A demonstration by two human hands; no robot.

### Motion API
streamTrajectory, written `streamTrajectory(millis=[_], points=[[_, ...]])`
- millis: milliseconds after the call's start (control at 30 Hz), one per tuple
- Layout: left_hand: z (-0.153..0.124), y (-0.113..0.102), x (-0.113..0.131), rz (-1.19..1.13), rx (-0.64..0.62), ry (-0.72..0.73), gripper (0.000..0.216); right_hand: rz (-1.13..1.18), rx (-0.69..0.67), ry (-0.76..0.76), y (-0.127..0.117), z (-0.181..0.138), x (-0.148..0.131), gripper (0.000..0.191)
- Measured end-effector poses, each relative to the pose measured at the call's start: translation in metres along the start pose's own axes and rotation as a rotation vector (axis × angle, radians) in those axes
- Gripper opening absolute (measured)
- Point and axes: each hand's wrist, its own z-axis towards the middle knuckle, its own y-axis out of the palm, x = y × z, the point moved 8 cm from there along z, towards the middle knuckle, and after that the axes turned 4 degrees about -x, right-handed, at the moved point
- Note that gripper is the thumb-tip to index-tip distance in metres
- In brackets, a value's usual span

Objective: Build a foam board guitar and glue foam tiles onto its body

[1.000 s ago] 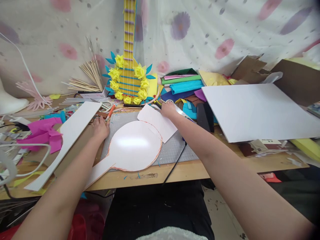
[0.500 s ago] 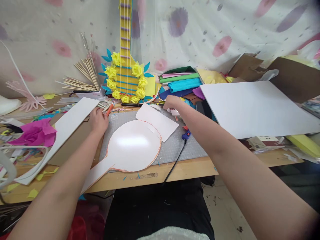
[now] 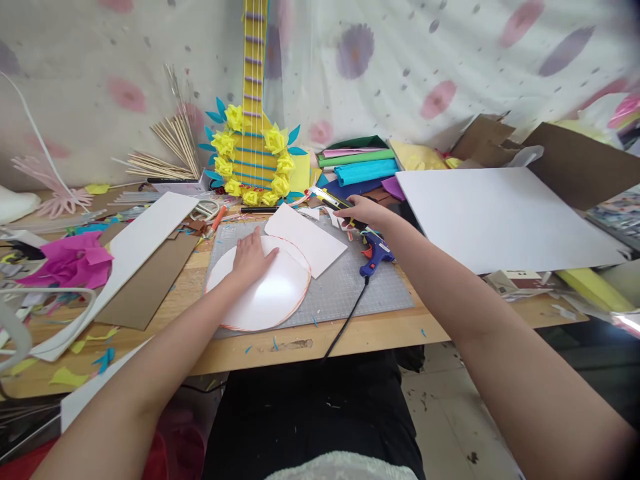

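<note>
Left hand [image 3: 254, 259] spread flat on white rounded board [image 3: 275, 293], left of frame center. Right hand [image 3: 369, 211] gripping yellow-black utility knife [image 3: 331, 199], upper center; blue glue gun [image 3: 377, 253] below it, right of center.

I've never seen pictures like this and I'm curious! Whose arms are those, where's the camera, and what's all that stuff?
Those arms belong to a person, not a robot. One camera, worn on the person's head, takes every picture, looking forward and down. The left hand presses flat on a rounded white board with an orange-marked edge. The right hand holds what looks like a yellow-and-black craft knife. Beneath the board is a gray cutting mat, with a blue glue gun nearby. Behind stands a yellow guitar shape with yellow flowers around its body.
</note>
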Motion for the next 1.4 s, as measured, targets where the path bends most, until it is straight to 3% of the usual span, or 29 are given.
streamTrajectory(millis=[233,367,533,733,900,1067,1167,1267,1400], points=[[-0.003,-0.015,-0.037,0.000,0.018,0.038,0.071,0.239,-0.040,-0.065,0.046,0.025,0.003,0.019],[-0.006,-0.012,-0.025,-0.032,-0.003,0.095,0.069,0.220,-0.028,-0.149,0.072,0.047,-0.009,0.016],[-0.006,-0.009,-0.013,-0.081,-0.007,0.163,0.063,0.118,0.070,-0.140,0.081,0.077,-0.022,0.018],[-0.008,-0.010,-0.015,-0.108,0.017,0.217,0.056,0.120,0.139,-0.169,0.077,0.110,-0.026,0.036],[0.003,-0.009,-0.014,-0.241,-0.007,0.216,0.060,-0.009,0.183,-0.169,0.071,0.119,-0.021,0.035],[0.024,-0.018,-0.007,-0.293,0.043,0.172,0.053,-0.153,0.222,-0.155,0.046,0.096,-0.028,0.036],[0.025,-0.023,0.009,-0.228,0.071,0.219,0.041,-0.064,0.116,-0.124,0.036,0.073,-0.026,0.035],[0.017,-0.014,0.028,-0.139,0.003,0.305,0.043,0.043,0.003,-0.060,0.032,0.054,-0.013,0.036],[0.010,0.010,0.037,-0.015,-0.161,0.364,0.055,0.087,0.033,-0.066,0.019,0.041,0.003,0.037]])
